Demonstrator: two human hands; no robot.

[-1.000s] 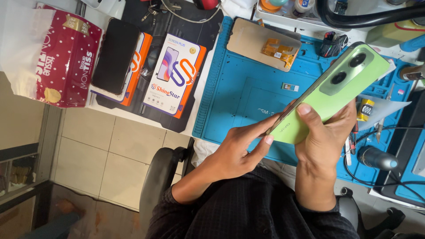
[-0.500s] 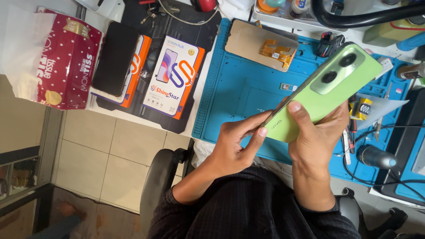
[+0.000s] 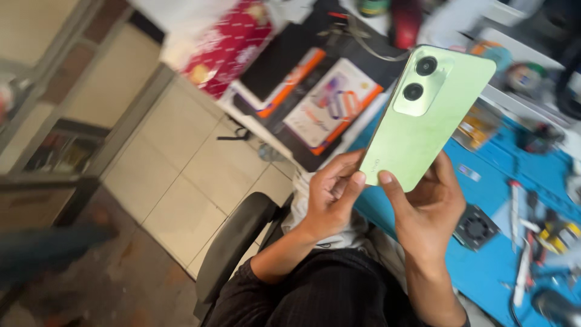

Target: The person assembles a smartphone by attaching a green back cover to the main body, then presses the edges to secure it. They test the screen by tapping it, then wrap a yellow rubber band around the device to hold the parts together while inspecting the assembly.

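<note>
A light green smartphone [image 3: 430, 115] stands upright in front of me, its back with two round camera lenses facing me. My right hand [image 3: 426, 209] grips its lower end, thumb on the back. My left hand [image 3: 331, 194] touches the phone's lower left edge with thumb and fingertips. Both hands hover above the near edge of a blue work mat [image 3: 502, 254]. My dark sleeves show at the bottom.
Flat phone boxes [image 3: 330, 103] in white and orange lie on a dark mat at the bench's left end, beside a red patterned box [image 3: 227, 45]. Small tools and a little fan [image 3: 475, 227] lie on the blue mat. A black chair armrest [image 3: 233, 242] is below left, over tiled floor.
The phone has been raised and turned more upright, closer to the camera. My head has swung, so the bench now runs diagonally and the picture is blurred.
</note>
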